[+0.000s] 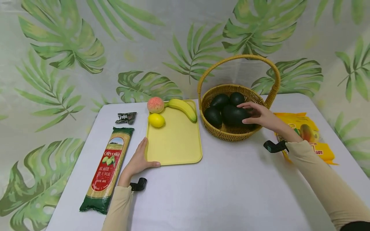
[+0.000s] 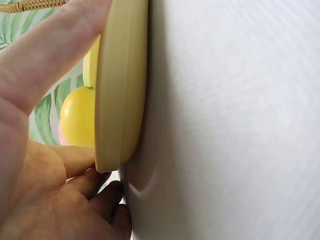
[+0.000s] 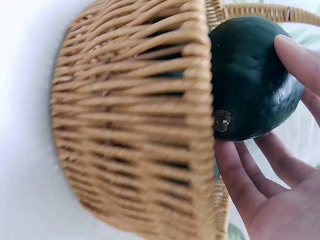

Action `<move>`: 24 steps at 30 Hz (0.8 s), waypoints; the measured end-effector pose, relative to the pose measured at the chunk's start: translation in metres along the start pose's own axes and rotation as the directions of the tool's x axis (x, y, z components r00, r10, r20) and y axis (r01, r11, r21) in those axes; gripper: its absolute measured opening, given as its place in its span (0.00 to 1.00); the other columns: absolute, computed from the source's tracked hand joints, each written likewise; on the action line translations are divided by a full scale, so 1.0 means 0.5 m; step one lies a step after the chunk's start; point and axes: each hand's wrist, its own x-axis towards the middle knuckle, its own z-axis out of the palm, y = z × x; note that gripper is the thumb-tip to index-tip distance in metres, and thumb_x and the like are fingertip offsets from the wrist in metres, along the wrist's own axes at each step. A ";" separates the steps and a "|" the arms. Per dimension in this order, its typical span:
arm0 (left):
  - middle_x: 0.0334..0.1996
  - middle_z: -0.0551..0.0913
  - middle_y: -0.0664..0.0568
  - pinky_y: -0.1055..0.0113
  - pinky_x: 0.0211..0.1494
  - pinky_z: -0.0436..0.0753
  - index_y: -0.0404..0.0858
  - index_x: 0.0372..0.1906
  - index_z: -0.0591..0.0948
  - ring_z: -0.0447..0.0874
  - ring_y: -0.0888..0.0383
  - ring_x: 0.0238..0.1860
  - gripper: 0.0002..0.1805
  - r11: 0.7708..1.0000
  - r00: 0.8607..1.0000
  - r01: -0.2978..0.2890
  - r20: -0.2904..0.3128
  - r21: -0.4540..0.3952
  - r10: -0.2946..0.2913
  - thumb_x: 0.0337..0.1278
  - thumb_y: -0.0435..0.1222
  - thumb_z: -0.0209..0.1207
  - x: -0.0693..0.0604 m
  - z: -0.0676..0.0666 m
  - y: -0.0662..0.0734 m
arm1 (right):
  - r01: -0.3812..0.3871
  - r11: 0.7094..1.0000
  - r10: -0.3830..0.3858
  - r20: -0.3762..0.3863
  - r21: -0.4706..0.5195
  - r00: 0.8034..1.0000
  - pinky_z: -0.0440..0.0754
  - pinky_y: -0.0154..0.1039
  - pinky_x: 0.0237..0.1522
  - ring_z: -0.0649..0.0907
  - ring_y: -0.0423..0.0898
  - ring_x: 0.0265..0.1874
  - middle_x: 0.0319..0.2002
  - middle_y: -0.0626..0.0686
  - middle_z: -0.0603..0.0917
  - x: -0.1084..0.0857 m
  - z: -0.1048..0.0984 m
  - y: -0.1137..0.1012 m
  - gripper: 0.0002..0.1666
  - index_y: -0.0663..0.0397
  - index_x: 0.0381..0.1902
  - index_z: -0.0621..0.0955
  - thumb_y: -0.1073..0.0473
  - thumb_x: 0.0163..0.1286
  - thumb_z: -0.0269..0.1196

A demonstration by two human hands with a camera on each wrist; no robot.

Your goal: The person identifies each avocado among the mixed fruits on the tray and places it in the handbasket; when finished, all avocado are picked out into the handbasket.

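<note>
My right hand (image 1: 262,117) reaches into the wicker basket (image 1: 231,137) and grips a dark green avocado (image 1: 233,115), thumb on one side and fingers on the other. In the right wrist view the avocado (image 3: 252,75) shows its stem end just above the woven rim. Several other avocados lie around it in the basket. At the near left corner of the yellow tray (image 1: 173,144) rests my left hand (image 1: 138,163), its thumb along the front edge and its fingers along the left side. A banana (image 1: 182,108), a lemon (image 1: 156,120) and a peach (image 1: 155,105) lie at the tray's far end.
Left of the tray lie a long pack of spaghetti (image 1: 108,166) and a small black wrapped packet (image 1: 126,118). A yellow bag (image 1: 312,134) lies right of the basket, partly behind my right forearm. The basket's tall handle (image 1: 242,56) arches over the avocados.
</note>
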 end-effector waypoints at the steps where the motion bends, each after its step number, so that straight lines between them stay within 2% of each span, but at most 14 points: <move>1: 0.73 0.37 0.32 0.44 0.71 0.46 0.26 0.73 0.38 0.36 0.37 0.73 0.69 1.000 1.000 0.001 0.000 -0.003 -0.001 0.38 0.46 0.75 -0.001 0.000 0.000 | -0.004 1.000 0.004 0.003 -0.008 1.000 0.71 0.46 0.55 0.71 0.58 0.58 0.64 0.59 0.68 -0.004 -0.001 0.002 0.31 0.55 0.65 0.69 0.62 0.66 0.64; 3: 0.73 0.37 0.32 0.44 0.71 0.46 0.26 0.73 0.38 0.36 0.37 0.72 0.68 1.000 1.000 -0.002 0.000 0.003 0.002 0.39 0.46 0.75 -0.001 -0.001 -0.002 | -0.017 1.000 0.017 0.011 -0.020 1.000 0.73 0.40 0.52 0.72 0.57 0.56 0.63 0.59 0.68 -0.009 -0.001 0.003 0.31 0.54 0.65 0.70 0.61 0.66 0.65; 5: 0.74 0.37 0.33 0.45 0.71 0.46 0.26 0.73 0.39 0.36 0.38 0.73 0.68 1.000 1.000 0.003 -0.003 0.001 -0.003 0.38 0.46 0.75 -0.001 -0.001 -0.004 | -0.031 0.999 0.031 0.021 -0.025 0.999 0.74 0.39 0.50 0.73 0.57 0.55 0.63 0.58 0.68 -0.012 0.001 0.003 0.30 0.53 0.64 0.71 0.60 0.65 0.65; 10: 0.74 0.37 0.32 0.45 0.71 0.46 0.26 0.73 0.39 0.36 0.38 0.73 0.69 1.000 1.000 0.006 0.000 -0.002 -0.006 0.38 0.46 0.75 0.001 0.001 -0.005 | -0.004 0.999 0.007 0.073 -0.033 0.997 0.70 0.56 0.56 0.69 0.61 0.60 0.65 0.59 0.66 -0.009 0.012 0.003 0.30 0.53 0.64 0.72 0.60 0.65 0.66; 11: 0.74 0.37 0.32 0.45 0.71 0.46 0.26 0.73 0.39 0.36 0.38 0.73 0.69 1.000 1.000 0.006 0.002 -0.003 -0.006 0.38 0.46 0.75 0.001 0.001 -0.005 | 0.007 0.999 -0.004 0.081 -0.038 0.997 0.71 0.55 0.56 0.70 0.61 0.59 0.65 0.59 0.67 -0.008 0.015 0.004 0.29 0.54 0.64 0.72 0.60 0.65 0.65; 13: 0.74 0.37 0.32 0.45 0.71 0.46 0.26 0.73 0.38 0.36 0.38 0.73 0.68 1.000 1.000 0.008 0.005 -0.006 -0.008 0.39 0.46 0.75 0.001 0.000 -0.005 | 0.025 0.999 -0.022 0.092 -0.036 0.996 0.75 0.48 0.54 0.72 0.61 0.58 0.63 0.60 0.70 -0.007 0.020 0.006 0.25 0.55 0.62 0.74 0.61 0.67 0.63; 17: 0.73 0.37 0.32 0.45 0.71 0.46 0.26 0.73 0.38 0.36 0.38 0.73 0.69 1.000 1.000 0.004 0.004 -0.007 -0.004 0.39 0.46 0.75 0.001 -0.001 -0.002 | 0.074 0.990 -0.062 0.108 -0.118 0.992 0.77 0.40 0.45 0.77 0.55 0.49 0.56 0.58 0.76 -0.007 0.030 0.006 0.18 0.57 0.57 0.78 0.64 0.69 0.60; 20: 0.73 0.37 0.32 0.45 0.71 0.46 0.26 0.73 0.38 0.36 0.38 0.73 0.69 1.000 1.000 0.005 0.003 0.000 -0.005 0.39 0.47 0.75 0.003 -0.001 -0.004 | 0.083 0.977 -0.064 0.100 -0.196 0.993 0.76 0.44 0.43 0.75 0.51 0.44 0.53 0.56 0.79 -0.007 0.036 0.008 0.16 0.54 0.54 0.81 0.63 0.69 0.61; 24: 0.74 0.37 0.33 0.45 0.71 0.46 0.27 0.73 0.39 0.36 0.38 0.73 0.69 1.000 1.000 0.002 -0.007 0.001 -0.002 0.38 0.48 0.75 0.003 0.001 -0.008 | 0.065 0.966 -0.045 0.083 -0.252 0.995 0.78 0.44 0.42 0.78 0.50 0.42 0.51 0.57 0.80 -0.012 0.038 0.012 0.15 0.55 0.53 0.81 0.62 0.69 0.60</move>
